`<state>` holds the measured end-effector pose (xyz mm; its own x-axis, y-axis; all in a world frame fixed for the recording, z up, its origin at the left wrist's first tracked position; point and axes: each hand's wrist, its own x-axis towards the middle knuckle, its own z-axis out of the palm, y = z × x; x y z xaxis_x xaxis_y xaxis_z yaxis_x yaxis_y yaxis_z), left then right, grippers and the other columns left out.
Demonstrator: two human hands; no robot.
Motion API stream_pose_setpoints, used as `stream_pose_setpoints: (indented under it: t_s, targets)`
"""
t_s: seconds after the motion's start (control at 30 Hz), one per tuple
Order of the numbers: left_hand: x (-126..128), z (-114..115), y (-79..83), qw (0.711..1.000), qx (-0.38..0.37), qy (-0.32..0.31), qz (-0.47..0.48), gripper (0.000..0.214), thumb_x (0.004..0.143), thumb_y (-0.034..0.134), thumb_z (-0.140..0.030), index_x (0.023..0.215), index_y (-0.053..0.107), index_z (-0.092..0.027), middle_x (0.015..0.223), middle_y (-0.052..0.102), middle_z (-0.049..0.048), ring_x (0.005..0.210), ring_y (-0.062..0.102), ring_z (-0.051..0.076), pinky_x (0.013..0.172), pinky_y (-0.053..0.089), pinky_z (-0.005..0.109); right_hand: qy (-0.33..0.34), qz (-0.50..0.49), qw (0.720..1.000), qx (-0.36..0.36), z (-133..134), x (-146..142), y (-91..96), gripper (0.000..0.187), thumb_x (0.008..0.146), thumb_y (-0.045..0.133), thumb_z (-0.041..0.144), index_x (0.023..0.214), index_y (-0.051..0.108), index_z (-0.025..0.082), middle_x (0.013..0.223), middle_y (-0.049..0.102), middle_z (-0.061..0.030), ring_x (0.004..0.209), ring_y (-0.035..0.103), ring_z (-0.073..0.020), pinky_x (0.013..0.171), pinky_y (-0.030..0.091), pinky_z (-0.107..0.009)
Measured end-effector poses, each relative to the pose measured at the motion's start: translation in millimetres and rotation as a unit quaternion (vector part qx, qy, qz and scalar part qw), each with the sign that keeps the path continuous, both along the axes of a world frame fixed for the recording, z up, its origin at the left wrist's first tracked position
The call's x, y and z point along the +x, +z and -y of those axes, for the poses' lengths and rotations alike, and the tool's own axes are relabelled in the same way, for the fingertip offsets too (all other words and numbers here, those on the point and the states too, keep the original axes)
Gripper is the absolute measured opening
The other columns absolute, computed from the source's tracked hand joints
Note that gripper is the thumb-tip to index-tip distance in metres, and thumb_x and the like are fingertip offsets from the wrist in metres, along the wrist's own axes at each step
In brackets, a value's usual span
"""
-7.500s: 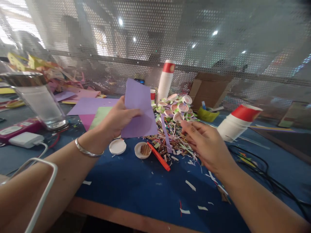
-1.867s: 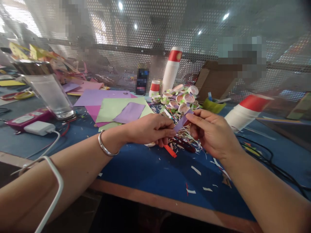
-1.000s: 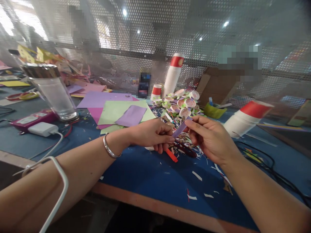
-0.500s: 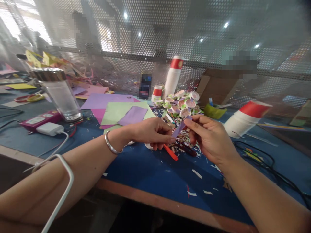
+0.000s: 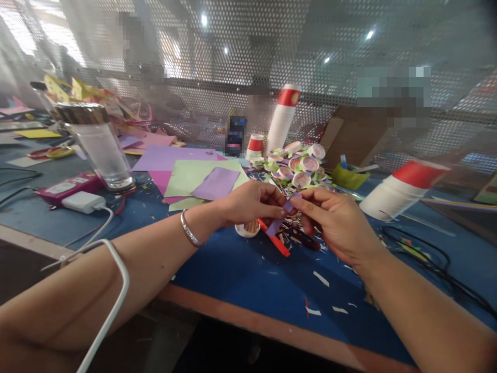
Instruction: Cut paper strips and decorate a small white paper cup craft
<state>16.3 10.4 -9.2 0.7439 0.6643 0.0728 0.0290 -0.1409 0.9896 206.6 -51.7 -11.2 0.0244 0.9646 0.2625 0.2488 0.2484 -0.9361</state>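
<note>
Between my two hands is a narrow purple paper strip (image 5: pixel 275 227), its lower end hanging free. My left hand (image 5: pixel 254 204) pinches it near the middle, fingers closed. Thumb and fingers of my right hand (image 5: pixel 330 215) grip the strip's upper end, close beside the left fingertips. Under the hands lie a red-orange stick-like piece (image 5: pixel 278 243) and a round white disc (image 5: pixel 247 229) with a brown face. Dark-handled scissors, partly hidden, seem to lie among many paper scraps. Behind the hands is a heap of small round paper pieces (image 5: pixel 301 166) with green and purple bits.
Stacked paper cups (image 5: pixel 404 189) lean at the right, another cup stack (image 5: pixel 284 116) stands at the back. Coloured paper sheets (image 5: pixel 182 178), a glass bottle (image 5: pixel 99 147) and a purple power strip (image 5: pixel 70 189) are on the left. A white cable (image 5: pixel 116 290) crosses my left forearm.
My left hand has slid up the purple strip toward my right hand, so its lower end now hangs below the fingers. The round white disc shows more. The view has shifted slightly.
</note>
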Motion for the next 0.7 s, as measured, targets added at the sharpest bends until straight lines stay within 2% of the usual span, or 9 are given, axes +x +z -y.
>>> stream_pose_setpoints:
  t_s: [0.1,0.23,0.33,0.47,0.57,0.7]
  targets:
    - [-2,2,2.9,1.000,-0.028,0.009,-0.003,0.011,0.083,0.071,-0.010,0.080,0.062,-0.015,0.065,0.064,-0.0065,0.059,0.060,0.006,0.064,0.047,0.021,-0.019,0.001,1.000,0.016,-2,4,-0.9,0.033,0.077,0.084,0.052,0.077,0.075,0.020,0.052,0.065,0.0013,0.039,0.049,-0.0090,0.039,0.035,-0.024]
    - [-4,5,8.9,0.997,-0.026,0.067,0.012,0.020,0.085,0.068,-0.006,0.073,0.057,-0.016,0.061,0.058,-0.0071,0.055,0.056,0.005,0.061,0.046,0.022,-0.069,-0.003,0.996,0.055,-8,17,-0.8,0.031,0.079,0.083,0.050,0.078,0.072,0.021,0.073,0.073,-0.0010,0.042,0.050,-0.0066,0.040,0.038,-0.023]
    - [-4,5,12.2,0.993,-0.029,0.106,0.034,0.022,0.088,0.064,-0.007,0.072,0.054,-0.018,0.062,0.058,-0.0058,0.056,0.058,0.006,0.061,0.045,0.023,-0.117,0.020,0.990,0.080,-13,34,2.1,0.029,0.081,0.082,0.049,0.077,0.071,0.022,0.074,0.072,-0.0021,0.044,0.050,-0.0074,0.041,0.040,-0.024]
    - [-6,3,14.2,0.985,-0.042,0.157,0.063,0.019,0.091,0.057,-0.010,0.075,0.052,-0.019,0.069,0.066,-0.0023,0.058,0.056,0.005,0.057,0.040,0.021,-0.164,0.092,0.977,0.103,-19,59,6.4,0.025,0.087,0.078,0.047,0.077,0.072,0.025,0.070,0.071,-0.0036,0.044,0.051,-0.0104,0.040,0.040,-0.027]
    - [-7,0,14.5,0.980,-0.039,0.182,0.076,0.020,0.091,0.055,-0.013,0.072,0.049,-0.020,0.068,0.066,-0.0015,0.056,0.052,0.005,0.054,0.037,0.021,-0.148,0.162,0.972,0.087,-21,69,6.5,0.029,0.086,0.078,0.052,0.078,0.072,0.024,0.068,0.072,-0.0039,0.043,0.052,-0.0116,0.040,0.041,-0.029]
    - [-6,-4,14.1,0.974,-0.034,0.204,0.089,0.020,0.090,0.055,-0.013,0.073,0.048,-0.021,0.066,0.063,-0.0027,0.053,0.051,0.005,0.053,0.036,0.022,-0.033,0.273,0.961,0.030,-20,61,1.7,0.038,0.080,0.079,0.059,0.072,0.074,0.023,0.059,0.069,-0.0012,0.044,0.056,-0.0128,0.042,0.040,-0.027]
